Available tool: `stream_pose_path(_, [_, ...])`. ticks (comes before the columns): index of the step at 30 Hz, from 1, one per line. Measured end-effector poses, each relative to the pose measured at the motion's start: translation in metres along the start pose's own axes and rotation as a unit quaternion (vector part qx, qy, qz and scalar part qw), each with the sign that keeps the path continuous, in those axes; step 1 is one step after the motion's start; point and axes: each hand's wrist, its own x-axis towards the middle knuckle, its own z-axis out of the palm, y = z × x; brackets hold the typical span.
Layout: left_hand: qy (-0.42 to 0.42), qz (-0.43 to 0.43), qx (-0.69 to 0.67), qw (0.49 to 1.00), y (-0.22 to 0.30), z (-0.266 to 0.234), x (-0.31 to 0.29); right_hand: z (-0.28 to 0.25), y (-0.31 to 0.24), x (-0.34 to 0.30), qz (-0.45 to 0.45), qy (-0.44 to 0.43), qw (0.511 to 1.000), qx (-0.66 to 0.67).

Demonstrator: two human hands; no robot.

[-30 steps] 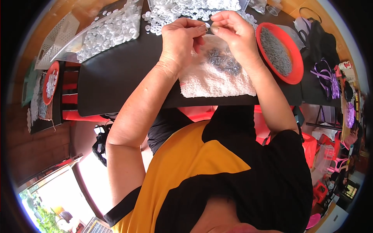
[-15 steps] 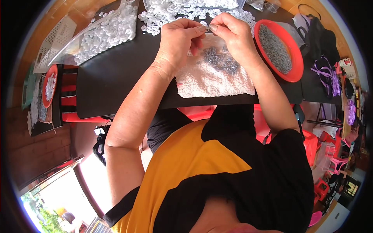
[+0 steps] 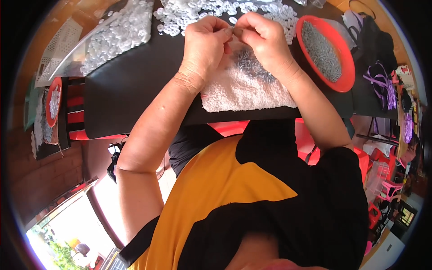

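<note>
My left hand [image 3: 204, 42] and my right hand [image 3: 267, 45] meet fingertip to fingertip above the far part of a pale pink towel [image 3: 243, 96]. Both are closed in a pinch. The left fingers hold a small white plastic piece, now almost covered by the fingertips. What the right thumb and finger grip is too small and hidden to make out. Beneath the hands, a loose heap of small grey nail-like pins [image 3: 254, 67] lies on the towel. Many white ring-shaped plastic pieces [image 3: 193, 13] are spread just beyond my hands.
A red oval bowl [image 3: 346, 72] of grey pins stands at right on the black table [image 3: 130, 99]. To the left lies a clear plastic bag [image 3: 121, 33] full of white pieces. Purple ribbons [image 3: 382, 87] hang at far right; another red bowl [image 3: 51, 117] sits far left.
Both hands have shifted slightly up in the picture and drawn closer together. The white piece visible between the fingertips before is now mostly covered. The whole view has moved a little.
</note>
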Motion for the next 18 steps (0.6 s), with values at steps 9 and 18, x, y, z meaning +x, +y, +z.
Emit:
stream_pose_path(9, [0.063, -0.114, -0.260, 0.957, -0.002, -0.020, 0.017, -0.027, 0.013, 0.038, 0.067, -0.032, 0.976, -0.207])
stream_pose_path(18, [0.032, -0.104, -0.230, 0.967, 0.000, -0.020, 0.018, 0.004, 0.020, 0.064, 0.034, -0.159, 0.863, -0.479])
